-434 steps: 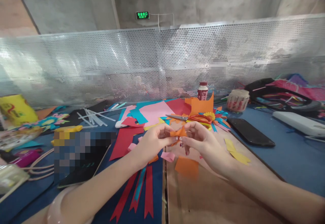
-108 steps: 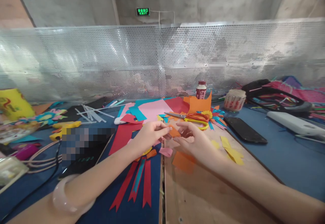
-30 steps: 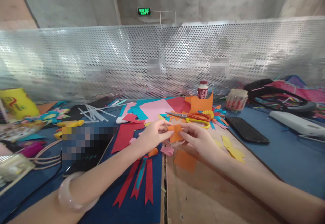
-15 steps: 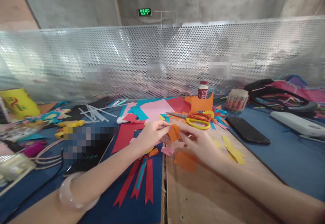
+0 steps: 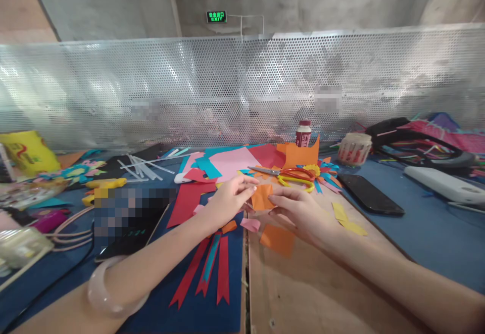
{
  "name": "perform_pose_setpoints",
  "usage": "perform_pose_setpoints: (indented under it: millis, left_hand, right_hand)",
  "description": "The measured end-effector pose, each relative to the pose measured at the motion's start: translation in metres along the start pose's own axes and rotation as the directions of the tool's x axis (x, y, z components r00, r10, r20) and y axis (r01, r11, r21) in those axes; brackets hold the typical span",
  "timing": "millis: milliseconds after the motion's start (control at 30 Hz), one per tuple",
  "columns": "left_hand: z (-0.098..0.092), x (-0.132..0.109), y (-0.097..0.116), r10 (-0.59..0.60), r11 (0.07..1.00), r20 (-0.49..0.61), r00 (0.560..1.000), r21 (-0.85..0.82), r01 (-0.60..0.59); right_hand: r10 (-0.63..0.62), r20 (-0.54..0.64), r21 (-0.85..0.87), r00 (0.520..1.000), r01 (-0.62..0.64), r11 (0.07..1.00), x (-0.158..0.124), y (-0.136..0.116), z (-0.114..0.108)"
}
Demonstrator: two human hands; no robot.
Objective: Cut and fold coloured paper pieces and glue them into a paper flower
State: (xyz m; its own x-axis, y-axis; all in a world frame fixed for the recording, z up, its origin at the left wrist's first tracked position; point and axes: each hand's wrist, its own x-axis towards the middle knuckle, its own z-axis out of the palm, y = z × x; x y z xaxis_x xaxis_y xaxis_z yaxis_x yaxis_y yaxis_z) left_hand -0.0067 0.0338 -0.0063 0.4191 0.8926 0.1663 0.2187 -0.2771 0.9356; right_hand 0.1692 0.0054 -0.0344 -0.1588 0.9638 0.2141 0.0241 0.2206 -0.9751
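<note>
A small orange paper piece (image 5: 262,197) is held up between both hands over the middle of the table. My left hand (image 5: 227,202) pinches its left edge with fingertips together. My right hand (image 5: 299,210) pinches its right edge from below. Another orange paper square (image 5: 278,239) lies flat on the wooden board (image 5: 314,293) just under my right wrist. A small pink scrap (image 5: 250,224) lies beside it.
Scissors with orange and yellow handles (image 5: 291,176) lie behind the hands among coloured paper sheets (image 5: 231,164). A black phone (image 5: 369,194), a tape roll (image 5: 354,148) and a small bottle (image 5: 303,133) stand to the right. Red ribbon cut-outs (image 5: 206,268) lie near my left forearm. A perforated metal screen (image 5: 242,86) closes the back.
The orange piece has been turned and opened flatter between my fingers. Both hands stay in nearly the same place.
</note>
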Motion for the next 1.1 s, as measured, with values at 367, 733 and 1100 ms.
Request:
perform_pose_setpoints:
  millis: [367, 733, 1100]
  left_hand:
    - [0.003, -0.004, 0.007, -0.031, 0.998, -0.009, 0.999, 0.055, 0.032]
    - [0.002, -0.004, 0.006, -0.060, 0.997, 0.058, 0.996, 0.055, 0.057]
    - [0.000, 0.000, -0.001, 0.046, 0.999, 0.112, 0.993, 0.009, -0.047]
  right_hand:
    - [-0.043, 0.101, 0.037, 0.994, 0.040, 0.999, 0.003, -0.014, -0.001]
    - [-0.082, 0.112, -0.182, 0.990, 0.102, 0.978, 0.000, -0.009, 0.001]
    - [-0.145, 0.046, -0.181, 0.988, 0.151, 0.972, -0.001, -0.011, 0.000]
